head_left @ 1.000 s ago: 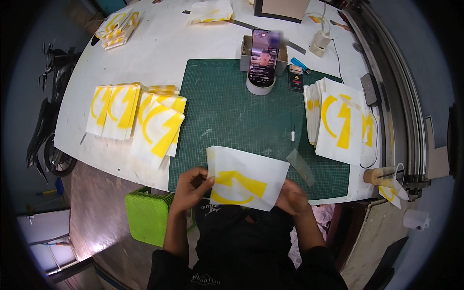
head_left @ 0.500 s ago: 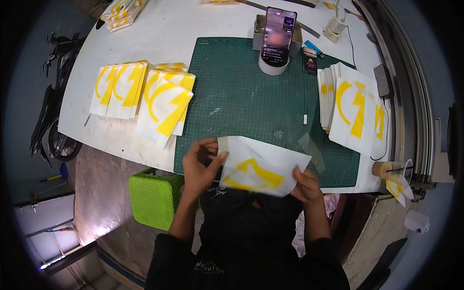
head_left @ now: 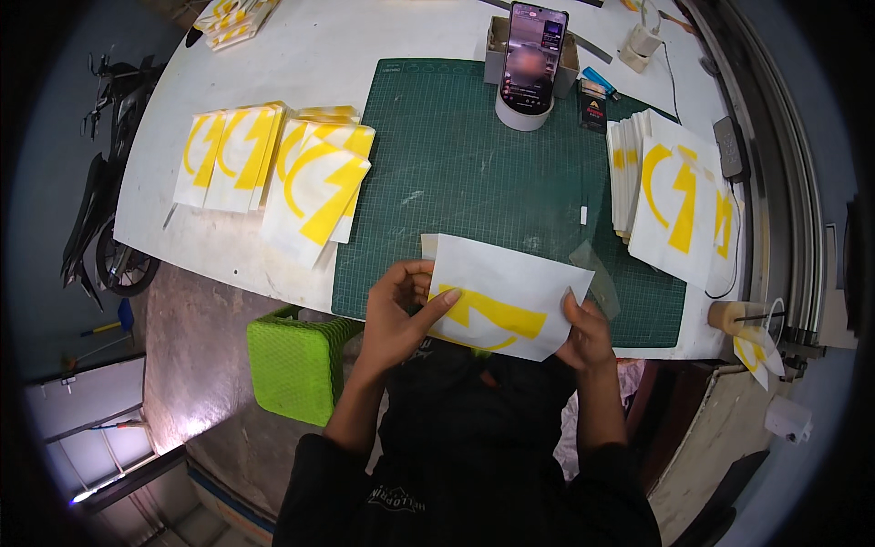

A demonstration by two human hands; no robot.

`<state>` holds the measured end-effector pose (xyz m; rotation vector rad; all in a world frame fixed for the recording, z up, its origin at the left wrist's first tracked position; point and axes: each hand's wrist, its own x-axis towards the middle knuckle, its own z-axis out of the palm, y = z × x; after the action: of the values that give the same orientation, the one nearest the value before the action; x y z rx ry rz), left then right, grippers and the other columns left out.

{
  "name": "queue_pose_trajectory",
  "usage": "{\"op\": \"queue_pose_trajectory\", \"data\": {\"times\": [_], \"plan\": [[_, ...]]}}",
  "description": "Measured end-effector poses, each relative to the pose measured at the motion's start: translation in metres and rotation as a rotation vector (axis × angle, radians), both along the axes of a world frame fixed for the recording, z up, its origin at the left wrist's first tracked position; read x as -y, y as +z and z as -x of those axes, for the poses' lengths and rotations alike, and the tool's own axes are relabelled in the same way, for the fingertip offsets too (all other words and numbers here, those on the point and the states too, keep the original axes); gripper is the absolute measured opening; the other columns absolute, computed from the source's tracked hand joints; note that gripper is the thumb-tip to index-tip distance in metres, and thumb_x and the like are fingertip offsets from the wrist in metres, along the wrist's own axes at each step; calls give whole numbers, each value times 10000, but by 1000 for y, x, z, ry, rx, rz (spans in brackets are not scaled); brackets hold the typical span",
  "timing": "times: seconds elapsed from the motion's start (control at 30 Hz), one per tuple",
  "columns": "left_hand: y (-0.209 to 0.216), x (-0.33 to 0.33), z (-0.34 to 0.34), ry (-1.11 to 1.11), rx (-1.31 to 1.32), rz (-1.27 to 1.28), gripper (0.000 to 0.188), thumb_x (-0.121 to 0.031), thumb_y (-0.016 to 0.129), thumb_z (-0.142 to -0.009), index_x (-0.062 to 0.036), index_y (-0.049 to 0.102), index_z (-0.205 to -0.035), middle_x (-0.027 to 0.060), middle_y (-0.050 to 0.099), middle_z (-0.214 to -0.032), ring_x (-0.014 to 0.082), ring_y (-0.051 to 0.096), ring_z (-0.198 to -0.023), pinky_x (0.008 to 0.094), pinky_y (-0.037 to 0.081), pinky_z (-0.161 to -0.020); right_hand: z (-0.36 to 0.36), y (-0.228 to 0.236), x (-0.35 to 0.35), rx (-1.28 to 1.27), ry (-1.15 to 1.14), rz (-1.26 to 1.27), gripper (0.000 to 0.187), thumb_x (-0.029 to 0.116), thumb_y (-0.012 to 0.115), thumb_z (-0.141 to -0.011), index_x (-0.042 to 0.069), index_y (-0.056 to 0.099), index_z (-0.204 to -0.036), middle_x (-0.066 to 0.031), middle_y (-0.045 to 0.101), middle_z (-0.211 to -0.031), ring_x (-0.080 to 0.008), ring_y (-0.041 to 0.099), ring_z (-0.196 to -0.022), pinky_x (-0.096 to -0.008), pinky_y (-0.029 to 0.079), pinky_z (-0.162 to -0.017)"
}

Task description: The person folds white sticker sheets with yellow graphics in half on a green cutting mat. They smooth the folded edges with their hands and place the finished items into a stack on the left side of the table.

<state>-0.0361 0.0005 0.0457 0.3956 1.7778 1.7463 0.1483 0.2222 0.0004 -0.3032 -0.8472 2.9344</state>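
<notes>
Above the near edge of the green cutting mat [head_left: 474,173], a white sheet with a yellow lightning-bolt design [head_left: 510,273] is held level between both my hands. My left hand [head_left: 397,314] pinches its left end, thumb on top and fingers underneath. At the right end, my right hand [head_left: 586,334] grips the edge with the thumb above; its other fingers are partly hidden. A narrow flap sticks out past the sheet's left edge. Just beyond my right hand, a translucent scrap [head_left: 598,283] lies on the mat.
Similar printed sheets lie in piles [head_left: 314,187] at the left and in a thick stack [head_left: 674,196] at the right. A phone [head_left: 532,59] stands on a white holder at the back. A green basket [head_left: 293,366] sits below the table's left front; a cup [head_left: 729,319] is at the right edge.
The sheet has turned over in my hands, so the yellow design now shows clearly along its near side. My left hand has shifted slightly right, its thumb farther onto the sheet.
</notes>
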Motion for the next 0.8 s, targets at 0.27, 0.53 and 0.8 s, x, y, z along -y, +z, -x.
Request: {"op": "queue_pose_trajectory", "data": {"times": [0.27, 0.53, 0.8], "plan": [[5, 2, 6, -172, 174, 4, 236, -157, 725, -1019, 61, 757, -1103, 80, 781, -960, 91, 698, -856, 268, 561, -759, 10, 5, -6, 190, -14, -124, 512, 276, 485, -1123, -71, 448, -1497, -214, 600, -1434, -316, 616, -1319, -467, 490, -1125], [-9, -3, 15, 41, 417, -255, 281, -200, 652, -1066, 42, 718, -1194, 86, 762, -1044, 107, 707, -901, 272, 562, -824, -5, 15, -11, -14, 120, -740, 442, 138, 717, -955, -70, 625, -1334, -165, 706, -1280, -273, 687, -1183, -411, 537, -1031], [-6, 12, 30, -415, -48, -304, 649, -264, 912, -820, 46, 627, -1314, 128, 731, -1250, 243, 682, -1185, 418, 488, -1075, -9, 8, -3, 221, -122, -1371, 274, -11, 793, -786, 15, 776, -1058, -160, 776, -1082, -295, 741, -1036, -446, 471, -1090]]}}
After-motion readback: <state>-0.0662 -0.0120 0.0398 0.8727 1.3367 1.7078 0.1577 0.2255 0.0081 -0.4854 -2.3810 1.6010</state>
